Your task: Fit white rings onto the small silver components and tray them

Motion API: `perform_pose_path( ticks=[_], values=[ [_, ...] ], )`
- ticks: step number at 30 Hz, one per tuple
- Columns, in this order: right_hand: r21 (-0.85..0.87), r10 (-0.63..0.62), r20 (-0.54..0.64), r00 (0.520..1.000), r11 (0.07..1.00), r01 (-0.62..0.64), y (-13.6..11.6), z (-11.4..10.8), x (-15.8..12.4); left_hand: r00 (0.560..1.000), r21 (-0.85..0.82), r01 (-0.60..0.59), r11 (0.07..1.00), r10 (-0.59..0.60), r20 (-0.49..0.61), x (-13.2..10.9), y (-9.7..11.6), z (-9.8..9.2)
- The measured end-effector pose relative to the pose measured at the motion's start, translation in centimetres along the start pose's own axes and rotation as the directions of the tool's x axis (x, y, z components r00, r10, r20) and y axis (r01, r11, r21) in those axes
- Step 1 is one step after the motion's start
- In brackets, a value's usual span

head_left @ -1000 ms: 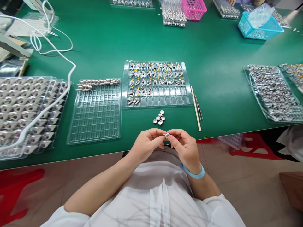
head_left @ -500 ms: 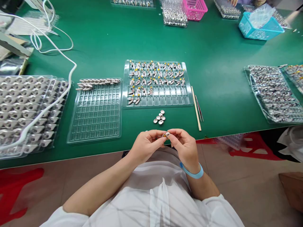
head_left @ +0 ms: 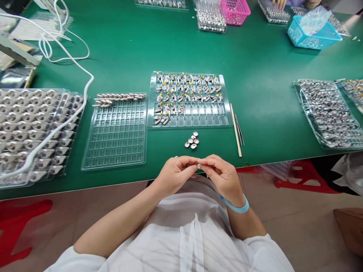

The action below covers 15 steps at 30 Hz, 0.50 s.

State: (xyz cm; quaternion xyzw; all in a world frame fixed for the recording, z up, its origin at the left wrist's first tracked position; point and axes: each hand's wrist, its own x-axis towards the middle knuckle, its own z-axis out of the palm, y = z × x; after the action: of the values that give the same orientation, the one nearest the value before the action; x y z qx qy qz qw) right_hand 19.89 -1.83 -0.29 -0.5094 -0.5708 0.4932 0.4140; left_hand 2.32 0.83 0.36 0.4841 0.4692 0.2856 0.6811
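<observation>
Just over the table's front edge, my left hand (head_left: 176,174) and my right hand (head_left: 223,176) meet fingertip to fingertip. Both are closed in a pinch on one small pale part (head_left: 199,166), mostly covered by the fingers, with a bit of yellow showing. Beyond them lie several small round metallic caps (head_left: 193,141) in a loose cluster. Farther back, a clear tray (head_left: 208,120) holds rows of small grey curved pieces with yellow tabs; its lower right pockets are bare. To the left, another clear tray (head_left: 115,151) carries grey pieces along its top rows.
A wooden stick (head_left: 236,130) and tweezers (head_left: 239,130) lie right of the middle tray. Filled trays (head_left: 31,132) sit far left under a white cable (head_left: 70,117). More full trays (head_left: 330,113) are at right. Blue (head_left: 314,36) and pink (head_left: 236,11) baskets stand behind, near another person's hand (head_left: 280,3).
My right hand has turned slightly, its wrist shifting right, and its fingers now cover more of the part. A white round face seen on the part before is less visible. My left hand stays nearly still.
</observation>
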Motion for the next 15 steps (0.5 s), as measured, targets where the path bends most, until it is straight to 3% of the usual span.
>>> perform_pose_path(
  ticks=[8, 15],
  values=[
    [0.034, 0.038, 0.015, 0.999, 0.999, -0.038, -0.07, 0.08, 0.16, 0.999, -0.037, 0.033, 0.999, -0.035, -0.041, 0.21, -0.37, -0.02],
    [0.036, 0.022, 0.040, 0.999, 0.999, -0.023, 0.27, -0.23, 0.23, 0.999, 0.008, 0.040, 0.999, -0.040, 0.036, 0.22, -0.30, -0.51]
  ],
)
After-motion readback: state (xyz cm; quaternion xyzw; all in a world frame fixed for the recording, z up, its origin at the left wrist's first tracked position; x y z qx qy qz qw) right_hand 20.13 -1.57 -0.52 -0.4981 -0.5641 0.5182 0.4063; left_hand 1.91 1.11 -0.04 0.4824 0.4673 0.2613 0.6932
